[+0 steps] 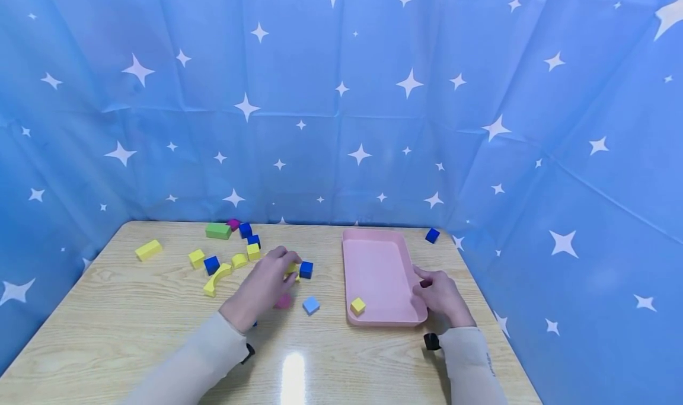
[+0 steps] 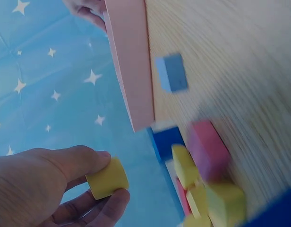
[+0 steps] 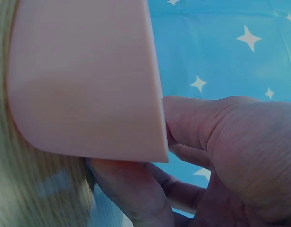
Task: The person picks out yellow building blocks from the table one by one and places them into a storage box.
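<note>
My left hand [image 1: 267,281] pinches a yellow block [image 2: 107,178] between thumb and fingertips, over the scattered blocks left of the pink tray [image 1: 376,268]. Past its fingertips lies a dark blue cube [image 1: 306,270]. A pink block [image 1: 284,301] shows partly from under that hand, and a light blue cube [image 1: 311,305] lies between it and the tray. On the tray's right side, my right hand [image 1: 441,295] grips the wall, thumb at the rim [image 3: 157,94] and fingers against the outside. One yellow cube [image 1: 358,306] sits in the tray's near left corner.
Farther left lie a yellow arch [image 1: 217,279], several yellow blocks, blue cubes [image 1: 211,265], a green block [image 1: 219,231] and a magenta block [image 1: 233,224]. A dark blue cube [image 1: 433,235] stands beyond the tray's far right corner. A starry blue curtain [image 1: 341,126] borders the table.
</note>
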